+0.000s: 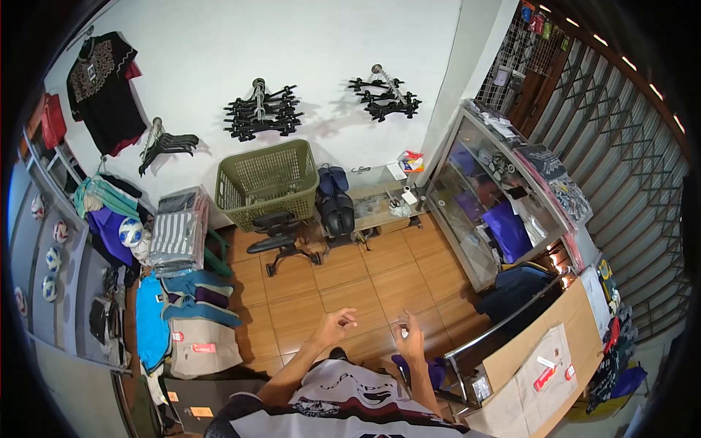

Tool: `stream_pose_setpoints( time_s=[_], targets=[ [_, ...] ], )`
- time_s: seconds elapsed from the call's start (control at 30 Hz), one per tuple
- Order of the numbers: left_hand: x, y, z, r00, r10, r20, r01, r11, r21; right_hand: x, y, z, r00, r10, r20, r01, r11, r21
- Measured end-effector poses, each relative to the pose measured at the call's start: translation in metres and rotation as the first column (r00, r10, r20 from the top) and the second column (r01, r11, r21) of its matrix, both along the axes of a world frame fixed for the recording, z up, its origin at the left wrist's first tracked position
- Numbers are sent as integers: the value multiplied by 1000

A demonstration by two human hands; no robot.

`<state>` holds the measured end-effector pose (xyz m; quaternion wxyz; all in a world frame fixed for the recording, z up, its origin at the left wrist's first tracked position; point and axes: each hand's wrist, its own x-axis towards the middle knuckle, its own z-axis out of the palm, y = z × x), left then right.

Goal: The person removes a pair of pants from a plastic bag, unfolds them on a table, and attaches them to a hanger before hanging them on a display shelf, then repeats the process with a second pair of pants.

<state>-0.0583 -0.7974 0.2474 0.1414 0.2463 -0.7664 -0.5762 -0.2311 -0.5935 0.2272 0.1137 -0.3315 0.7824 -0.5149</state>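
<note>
My left hand [336, 326] is held out over the tiled floor, its fingers bent but apart, with nothing in it. A short way to its right my right hand [408, 336] is raised, thumb and forefinger spread, also bare. Neither hand touches anything. Nearest on the right side is a metal-framed stand with a cardboard sheet [504, 358], where beige trousers [537, 383] with red tags lie. To the left, another folded beige garment [204, 346] with a red tag lies beside blue clothing [152, 321].
A green plastic basket [266, 182] stands by the white wall, with a small black swivel chair [281, 241] before it. Black sandals [336, 212] rest on a low bench [372, 208]. A glass display case [475, 212] stands right. Bagged striped clothes [175, 237] are stacked left.
</note>
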Motion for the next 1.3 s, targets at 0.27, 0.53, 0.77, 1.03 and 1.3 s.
stream_pose_setpoints(
  time_s=[0.27, 0.53, 0.77, 1.03, 1.3],
  targets=[
    [-1, -64, -33, 993, 118, 20, -119, 993, 3, -18, -67, -25, 979, 93, 181, -112, 989, 97],
    [-90, -117, -29, 997, 51, 59, -51, 999, 1, -112, -140, -40, 958, 11, 286, -37, 996, 86],
    [-210, -188, -7, 998, -32, 55, 36, 996, -78, -226, -207, -42, 916, -39, 400, 45, 999, -6],
    [-325, -248, 37, 997, -29, -65, 21, 994, -111, -319, -260, 8, 830, -18, 557, 61, 996, -59],
    [-414, -334, 66, 964, 9, -264, 4, 999, 51, -382, -318, 46, 569, -46, 821, 248, 961, -118]
  ],
)
